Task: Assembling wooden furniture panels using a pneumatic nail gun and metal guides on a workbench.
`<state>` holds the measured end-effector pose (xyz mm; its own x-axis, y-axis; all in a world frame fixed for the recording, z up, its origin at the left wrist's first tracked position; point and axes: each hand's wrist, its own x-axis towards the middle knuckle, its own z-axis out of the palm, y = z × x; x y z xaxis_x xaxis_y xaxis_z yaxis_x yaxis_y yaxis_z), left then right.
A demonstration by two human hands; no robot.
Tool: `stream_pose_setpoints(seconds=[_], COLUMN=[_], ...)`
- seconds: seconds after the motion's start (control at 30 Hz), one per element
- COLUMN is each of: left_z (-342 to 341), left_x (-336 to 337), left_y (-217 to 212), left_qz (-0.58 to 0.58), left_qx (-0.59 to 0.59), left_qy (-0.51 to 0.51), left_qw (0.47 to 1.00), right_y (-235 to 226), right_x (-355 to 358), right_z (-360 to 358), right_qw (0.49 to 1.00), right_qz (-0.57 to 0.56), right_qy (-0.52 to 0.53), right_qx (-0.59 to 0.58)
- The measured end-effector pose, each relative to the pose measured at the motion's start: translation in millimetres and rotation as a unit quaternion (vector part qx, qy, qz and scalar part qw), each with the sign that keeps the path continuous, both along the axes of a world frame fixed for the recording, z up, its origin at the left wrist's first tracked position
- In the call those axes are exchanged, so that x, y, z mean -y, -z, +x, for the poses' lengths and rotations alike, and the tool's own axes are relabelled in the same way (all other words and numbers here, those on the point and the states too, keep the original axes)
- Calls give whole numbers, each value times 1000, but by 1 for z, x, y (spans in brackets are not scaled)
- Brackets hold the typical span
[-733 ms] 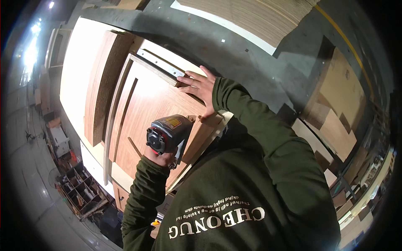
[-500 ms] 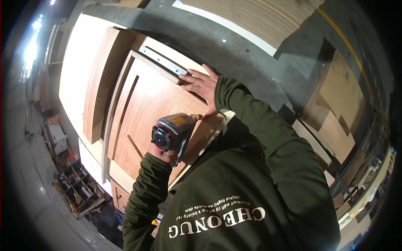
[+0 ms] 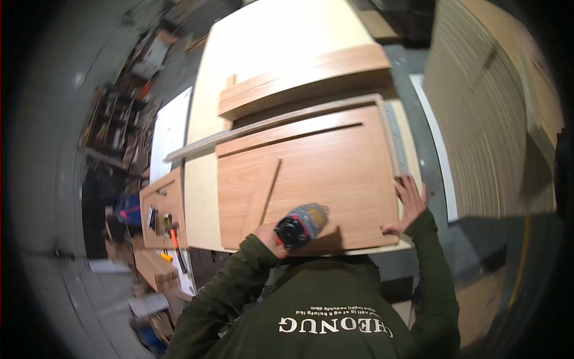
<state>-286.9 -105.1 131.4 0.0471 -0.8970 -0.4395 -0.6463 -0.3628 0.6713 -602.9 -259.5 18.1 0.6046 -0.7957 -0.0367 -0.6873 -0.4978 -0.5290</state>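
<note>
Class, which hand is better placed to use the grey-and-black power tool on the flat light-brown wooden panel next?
Left, most likely: the left hand grips the power tool over the wooden panel. The right hand lies at the panel's right edge, holding no tool.

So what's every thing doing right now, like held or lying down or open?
Left hand: closed around the power tool
Power tool: held over the panel; can't tell if it's running
Right hand: fingers spread, at the panel's right edge
Wooden panel: lying flat
Wooden strip: lying slantwise on the panel
Hammer: lying down, not held
</note>
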Motion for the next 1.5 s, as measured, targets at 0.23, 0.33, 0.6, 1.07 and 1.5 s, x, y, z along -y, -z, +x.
stream_pose_setpoints(seconds=[0.23, 0.33, 0.6, 1.07, 1.5], left_z=[165, 241, 281, 228, 255], left_x=[-81, -104, -138, -105, -79], left_y=[25, 63, 123, 121, 139], left_qz=[43, 31, -9, -154, -180], left_qx=[258, 301, 383, 185, 100], left_qy=[-298, -406, -398, -292, -330], left_qw=[918, 862, 833, 926, 921], right_y=[4, 8, 18, 18, 26], right_x=[-23, -37, -75, -103, -91], right_z=[54, 152, 327, 455, 484], right_qw=[986, 976, 988, 954, 974], right_qz=[-107, -89, -35, -21, 3], right_qy=[-28, -116, -128, -275, -206], right_qx=[127, 160, -79, -114, -91])
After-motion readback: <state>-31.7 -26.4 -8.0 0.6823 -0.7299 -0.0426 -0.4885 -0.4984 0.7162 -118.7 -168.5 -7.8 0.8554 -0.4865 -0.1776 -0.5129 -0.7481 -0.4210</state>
